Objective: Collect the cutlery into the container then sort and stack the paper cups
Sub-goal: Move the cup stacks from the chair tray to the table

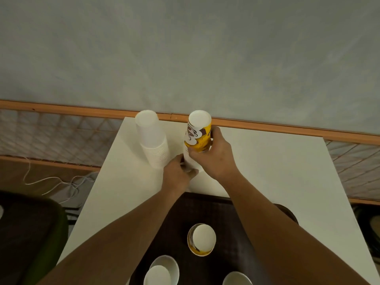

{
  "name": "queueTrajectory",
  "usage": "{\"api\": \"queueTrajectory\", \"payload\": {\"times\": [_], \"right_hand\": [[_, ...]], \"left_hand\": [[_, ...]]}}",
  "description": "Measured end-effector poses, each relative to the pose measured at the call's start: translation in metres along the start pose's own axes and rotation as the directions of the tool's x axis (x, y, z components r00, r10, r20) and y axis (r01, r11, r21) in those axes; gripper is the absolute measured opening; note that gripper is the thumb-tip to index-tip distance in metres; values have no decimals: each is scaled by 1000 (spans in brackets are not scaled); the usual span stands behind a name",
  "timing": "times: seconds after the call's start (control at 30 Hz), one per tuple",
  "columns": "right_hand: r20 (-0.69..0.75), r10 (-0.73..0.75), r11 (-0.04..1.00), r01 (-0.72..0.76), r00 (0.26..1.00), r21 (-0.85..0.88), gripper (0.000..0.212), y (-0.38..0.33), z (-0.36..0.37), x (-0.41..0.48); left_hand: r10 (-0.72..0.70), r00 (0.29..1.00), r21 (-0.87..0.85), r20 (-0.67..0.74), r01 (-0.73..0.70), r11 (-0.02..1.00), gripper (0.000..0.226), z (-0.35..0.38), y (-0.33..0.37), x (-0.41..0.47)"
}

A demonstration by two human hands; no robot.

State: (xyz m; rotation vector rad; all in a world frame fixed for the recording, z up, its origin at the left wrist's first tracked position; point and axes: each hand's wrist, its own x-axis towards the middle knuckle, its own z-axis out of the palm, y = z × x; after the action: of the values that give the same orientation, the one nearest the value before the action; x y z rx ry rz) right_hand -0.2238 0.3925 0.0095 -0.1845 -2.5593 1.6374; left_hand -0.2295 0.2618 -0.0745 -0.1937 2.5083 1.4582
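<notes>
A tall stack of upside-down white paper cups point(153, 138) stands at the back of the white table point(267, 171). Just right of it is a second stack whose top is a yellow patterned cup point(199, 131), upside down. My right hand point(213, 156) grips that yellow cup at its lower rim. My left hand point(177, 174) holds the white lower part of the same stack point(190, 159). On the dark tray point(232, 219) near me sit another yellow patterned cup point(201, 239) and several white cups point(162, 271). No cutlery or container is in view.
The table stands against a grey wall with an orange wooden rail point(287, 126). A dark green chair point(30, 233) is at the lower left, with white cables point(59, 182) on the floor beside the table. A white cup point(236, 279) sits at the bottom edge.
</notes>
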Motion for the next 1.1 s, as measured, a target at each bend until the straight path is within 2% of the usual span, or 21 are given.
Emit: {"api": "queueTrajectory", "payload": {"times": [0.1, 0.2, 0.3, 0.37, 0.4, 0.47, 0.53, 0.67, 0.77, 0.97, 1.1], "right_hand": [[-19, 10, 1000, -10, 1000, 13, 64, 2, 3, 1], [-21, 23, 1000, -23, 1000, 8, 72, 1, 3, 0], [-51, 30, 999, -29, 998, 36, 89, -10, 3, -11], [-182, 29, 1000, -28, 983, 5, 97, -24, 5, -25], [-273, 15, 1000, -20, 962, -15, 94, -34, 5, -33], [-427, -42, 999, 31, 903, -31, 79, -57, 8, -53], [-487, -117, 993, 115, 866, -35, 62, -83, 15, -74], [-347, -180, 981, 194, 920, 7, 38, -138, 52, -120], [-247, -245, 966, 258, 938, 23, 27, -170, 100, -151], [-44, -328, 938, 331, 944, 104, 23, -220, 233, -218], [110, -341, 935, 325, 934, 141, 26, -245, 317, -257]], "left_hand": [[-10, 1000, 25, 1, 10, 1000, 58, -2, 0, 2], [-32, 998, -9, 60, 33, 999, 71, -9, 0, -4], [-66, 992, -30, 106, 69, 997, 78, -23, 0, -22], [-59, 991, -64, 123, 67, 996, 71, -39, -1, -39], [-41, 991, -72, 130, 51, 996, 64, -49, -2, -48], [11, 993, -67, 122, -3, 998, 45, -73, -5, -70], [47, 997, -54, 60, -44, 998, 28, -99, -9, -96], [70, 988, -44, -139, -76, 996, 25, -159, -31, -153], [3, 980, -49, -198, -13, 999, 26, -202, -60, -192], [-171, 939, -120, -298, 141, 983, 24, -297, -146, -262], [-258, 926, -71, -276, 247, 966, 30, -348, -209, -303]]}}
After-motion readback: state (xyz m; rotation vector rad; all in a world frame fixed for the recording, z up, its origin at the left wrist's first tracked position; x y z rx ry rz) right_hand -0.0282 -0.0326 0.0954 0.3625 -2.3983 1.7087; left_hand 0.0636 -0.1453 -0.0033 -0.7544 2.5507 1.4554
